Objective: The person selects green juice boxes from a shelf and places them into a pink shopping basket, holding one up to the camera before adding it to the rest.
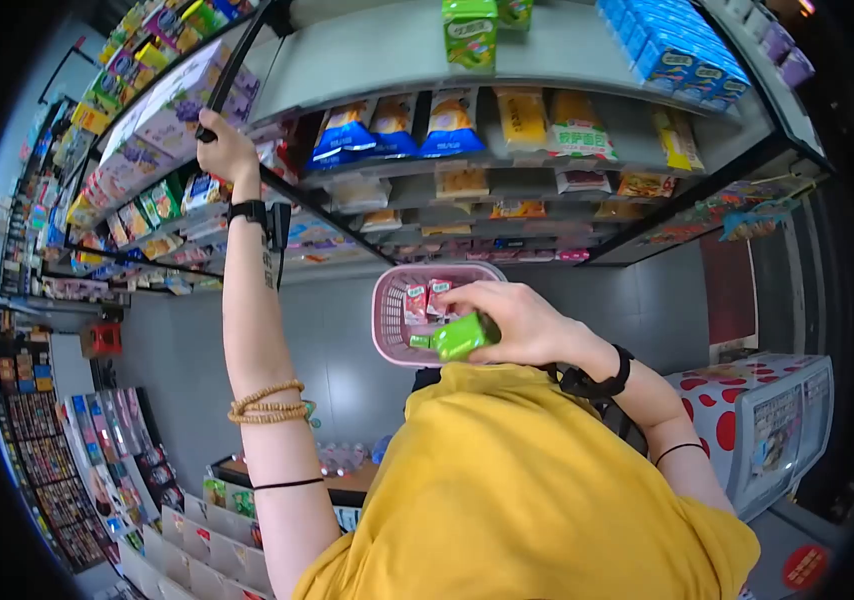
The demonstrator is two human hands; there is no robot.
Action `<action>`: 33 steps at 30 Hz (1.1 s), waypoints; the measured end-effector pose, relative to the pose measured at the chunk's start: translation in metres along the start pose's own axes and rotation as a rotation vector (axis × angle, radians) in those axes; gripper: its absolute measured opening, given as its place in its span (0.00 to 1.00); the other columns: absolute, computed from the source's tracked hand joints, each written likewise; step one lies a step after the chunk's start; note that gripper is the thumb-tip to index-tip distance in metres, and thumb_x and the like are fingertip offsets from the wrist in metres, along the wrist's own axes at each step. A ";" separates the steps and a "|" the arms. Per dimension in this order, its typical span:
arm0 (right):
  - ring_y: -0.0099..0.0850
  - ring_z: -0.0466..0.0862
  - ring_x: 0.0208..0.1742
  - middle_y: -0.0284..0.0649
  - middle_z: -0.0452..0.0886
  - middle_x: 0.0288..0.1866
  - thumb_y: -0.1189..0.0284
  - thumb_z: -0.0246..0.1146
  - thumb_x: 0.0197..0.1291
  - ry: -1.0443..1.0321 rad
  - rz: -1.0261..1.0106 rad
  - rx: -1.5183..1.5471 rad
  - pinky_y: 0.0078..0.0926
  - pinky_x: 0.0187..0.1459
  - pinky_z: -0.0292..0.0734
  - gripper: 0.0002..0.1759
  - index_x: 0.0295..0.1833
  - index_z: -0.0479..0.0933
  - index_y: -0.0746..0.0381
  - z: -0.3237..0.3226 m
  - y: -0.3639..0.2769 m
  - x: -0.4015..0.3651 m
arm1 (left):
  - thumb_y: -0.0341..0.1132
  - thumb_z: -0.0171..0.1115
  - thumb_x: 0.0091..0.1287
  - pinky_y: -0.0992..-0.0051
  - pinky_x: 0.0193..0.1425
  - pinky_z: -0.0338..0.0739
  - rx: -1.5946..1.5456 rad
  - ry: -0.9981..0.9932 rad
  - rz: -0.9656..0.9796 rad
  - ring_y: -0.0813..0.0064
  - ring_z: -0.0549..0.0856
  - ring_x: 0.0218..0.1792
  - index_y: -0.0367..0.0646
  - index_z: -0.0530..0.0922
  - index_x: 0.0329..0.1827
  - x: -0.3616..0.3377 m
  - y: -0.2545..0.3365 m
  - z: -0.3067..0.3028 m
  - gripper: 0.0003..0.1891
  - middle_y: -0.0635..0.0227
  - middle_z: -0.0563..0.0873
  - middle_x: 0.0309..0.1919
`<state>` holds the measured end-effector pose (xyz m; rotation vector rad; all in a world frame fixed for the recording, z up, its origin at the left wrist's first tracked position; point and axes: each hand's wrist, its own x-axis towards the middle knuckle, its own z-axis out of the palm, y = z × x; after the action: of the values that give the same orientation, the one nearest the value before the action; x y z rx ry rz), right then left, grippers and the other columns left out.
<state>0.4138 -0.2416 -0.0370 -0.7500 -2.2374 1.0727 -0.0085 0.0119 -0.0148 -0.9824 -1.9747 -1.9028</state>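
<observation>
My right hand (522,320) is closed around a small green carton (461,338), holding it over the near side of a pink plastic basket (383,330). Inside the basket lie red-and-white packs (415,303), and a bit of another green pack (421,342) shows beside the held carton. Far to the left, my raised left hand (229,150) has its fingers wrapped around the end of a black bar (237,62) at the shelf corner. Similar green cartons (471,38) stand on the top shelf in front of me.
A shelf unit (367,62) ahead carries blue cartons (682,60), blue-and-white snack bags (452,122) and bread packs (581,128). Purple-printed boxes (172,105) stand at left. A red-spotted white freezer (762,420) is on the right. Grey floor (317,310) lies below.
</observation>
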 end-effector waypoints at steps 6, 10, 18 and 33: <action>0.46 0.88 0.51 0.47 0.86 0.48 0.66 0.82 0.38 -0.053 0.404 -0.028 0.40 0.55 0.83 0.33 0.54 0.85 0.62 0.056 0.144 -0.042 | 0.66 0.54 0.75 0.50 0.40 0.78 -0.020 0.061 0.093 0.44 0.88 0.32 0.30 0.84 0.29 0.004 -0.013 0.005 0.40 0.47 0.88 0.24; 0.49 0.87 0.50 0.48 0.86 0.46 0.68 0.80 0.40 -0.056 0.493 0.000 0.42 0.54 0.83 0.24 0.47 0.84 0.61 0.098 0.219 -0.063 | 0.63 0.53 0.76 0.54 0.37 0.74 -0.090 0.068 0.164 0.62 0.83 0.24 0.25 0.76 0.24 0.008 -0.017 0.007 0.41 0.55 0.83 0.17; 0.53 0.83 0.58 0.52 0.81 0.54 0.76 0.75 0.49 -0.199 0.610 -0.094 0.47 0.58 0.80 0.27 0.56 0.75 0.61 0.215 0.303 -0.087 | 0.65 0.55 0.77 0.53 0.40 0.74 -0.030 0.124 0.168 0.56 0.82 0.27 0.26 0.83 0.34 0.007 -0.015 0.003 0.40 0.51 0.84 0.22; 0.55 0.79 0.67 0.53 0.74 0.69 0.80 0.74 0.46 -0.437 0.650 -0.384 0.48 0.65 0.81 0.38 0.67 0.70 0.63 0.283 0.322 -0.088 | 0.72 0.53 0.73 0.56 0.49 0.76 0.056 0.075 0.066 0.59 0.85 0.37 0.24 0.84 0.39 0.007 -0.007 -0.001 0.45 0.52 0.88 0.31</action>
<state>0.3644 -0.2754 -0.4705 -1.6199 -2.6898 1.1845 -0.0183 0.0131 -0.0164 -0.9353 -1.9183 -1.8123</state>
